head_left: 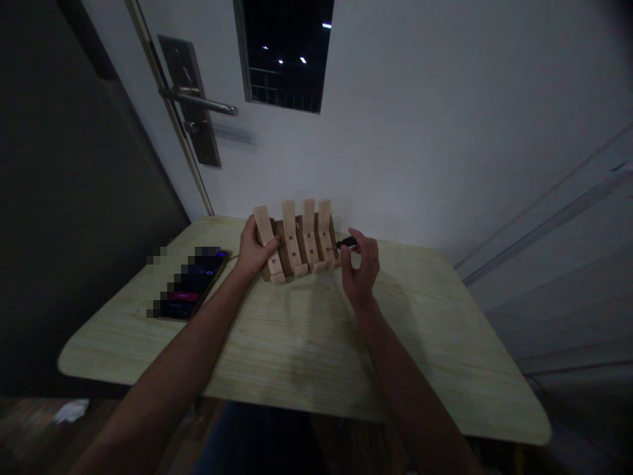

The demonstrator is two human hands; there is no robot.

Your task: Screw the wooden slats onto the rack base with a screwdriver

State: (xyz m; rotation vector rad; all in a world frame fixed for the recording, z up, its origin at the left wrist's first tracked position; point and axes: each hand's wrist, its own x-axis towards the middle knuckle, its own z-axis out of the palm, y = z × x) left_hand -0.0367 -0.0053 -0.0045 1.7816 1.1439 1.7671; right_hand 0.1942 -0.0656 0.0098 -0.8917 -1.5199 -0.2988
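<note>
A wooden rack (pixel 292 227) with several pale upright pegs on a brown backboard stands tilted on the table. Dark screw heads dot its pegs. My left hand (pixel 256 249) is wrapped round the rack's left end, thumb across the leftmost peg. In my right hand (pixel 361 264) is a screwdriver (pixel 348 242) with a black handle, pinched between thumb and fingers. Its thin shaft points left at the rightmost peg, near the lower part. Whether the tip sits in a screw cannot be made out.
A phone (pixel 195 288) with a lit screen lies left on the wood-grain table (pixel 277 356). Behind the table is a white door (pixel 395 132) with a metal handle (pixel 208 103) and a dark window (pixel 289 56). Something white (pixel 72 411) lies on the floor at lower left.
</note>
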